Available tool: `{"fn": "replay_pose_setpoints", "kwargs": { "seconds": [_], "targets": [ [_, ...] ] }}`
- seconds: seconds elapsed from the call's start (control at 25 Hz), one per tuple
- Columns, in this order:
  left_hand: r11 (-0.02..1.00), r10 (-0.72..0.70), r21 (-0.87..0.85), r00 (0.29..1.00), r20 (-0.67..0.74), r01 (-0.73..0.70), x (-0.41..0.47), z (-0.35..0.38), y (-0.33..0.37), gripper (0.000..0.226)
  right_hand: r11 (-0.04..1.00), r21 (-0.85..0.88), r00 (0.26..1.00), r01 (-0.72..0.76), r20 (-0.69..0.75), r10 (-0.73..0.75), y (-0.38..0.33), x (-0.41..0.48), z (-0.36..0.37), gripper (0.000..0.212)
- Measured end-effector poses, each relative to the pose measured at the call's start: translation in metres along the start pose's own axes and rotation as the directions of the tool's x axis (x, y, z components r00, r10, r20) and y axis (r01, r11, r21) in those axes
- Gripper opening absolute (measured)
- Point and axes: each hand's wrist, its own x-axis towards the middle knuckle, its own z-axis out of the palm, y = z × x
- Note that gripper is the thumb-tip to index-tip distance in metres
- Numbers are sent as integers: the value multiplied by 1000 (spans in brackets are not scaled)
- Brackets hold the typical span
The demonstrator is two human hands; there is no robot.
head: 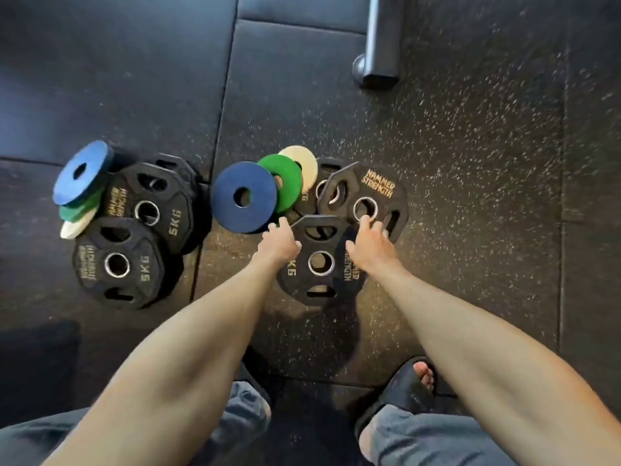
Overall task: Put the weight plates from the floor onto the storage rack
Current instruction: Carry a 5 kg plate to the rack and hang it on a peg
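The floor (470,163) is black rubber matting, flecked with pale specks from the middle to 3 o'clock and smooth, seamed into large tiles, from 9 to 12 o'clock. At 6 o'clock stand two feet in black open-toed slides (408,388) below grey trouser legs (423,435).

Two bare forearms reach down from there. The left hand (279,243) has its fingers loose and spread, the tips at the near edge of a blue disc (243,196); it holds nothing. The right hand (369,243) lies on the near rim of the tilted black plate (366,200), its forefinger up by the steel centre ring. Blur hides whether its fingers curl round the rim.

Between the hands the nearest black plate (319,264) lies flat, face up. It is many-sided, matte, with grip slots and a steel-ringed hole. Its gold "HAMMER STRENGTH" runs along the 3 o'clock side and its weight mark along the 9 o'clock side. The tilted plate overlaps it at 1 o'clock, its lettering toward 12. Past the blue disc, which is a plain round ring, a green disc (284,186) and a cream disc (300,166) overlap toward 1 o'clock, leaning on another black plate (324,186).

At 9 o'clock a second heap (134,237) lies well apart: black "5KG" plates overlapped flat, with blue, green and white discs propped on their 10 o'clock edge.

At 12 o'clock a grey metal post (381,38) stands on the floor.
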Motion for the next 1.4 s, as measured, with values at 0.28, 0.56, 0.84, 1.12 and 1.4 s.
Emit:
{"fn": "replay_pose_setpoints", "kwargs": {
  "seconds": [0.28, 0.56, 0.84, 1.12, 1.4],
  "targets": [
    [984, -35, -171, 999, 32, 40, 49, 37, -14, 82, 768, 544, 941, -338, 183, 285, 40, 23, 62, 61],
    [960, 28, -280, 999, 38, -16, 18, 6, -8, 56, 831, 533, 984, -161, 17, 180, 38, -2, 22, 41],
    [930, 173, -309, 979, -110, -199, -132, -132, 101, 52, 833, 551, 966, -57, -179, 185, 23, -111, -161, 52],
    [877, 325, -268, 903, -282, -399, -350, -341, 291, 56, 833, 550, 842, 63, -477, 251, 12, -292, -463, 64],
    [699, 516, -136, 628, -583, -702, -510, -526, 508, 55, 806, 506, 575, 308, -774, 266, 21, -396, -764, 59]
  ]
}}
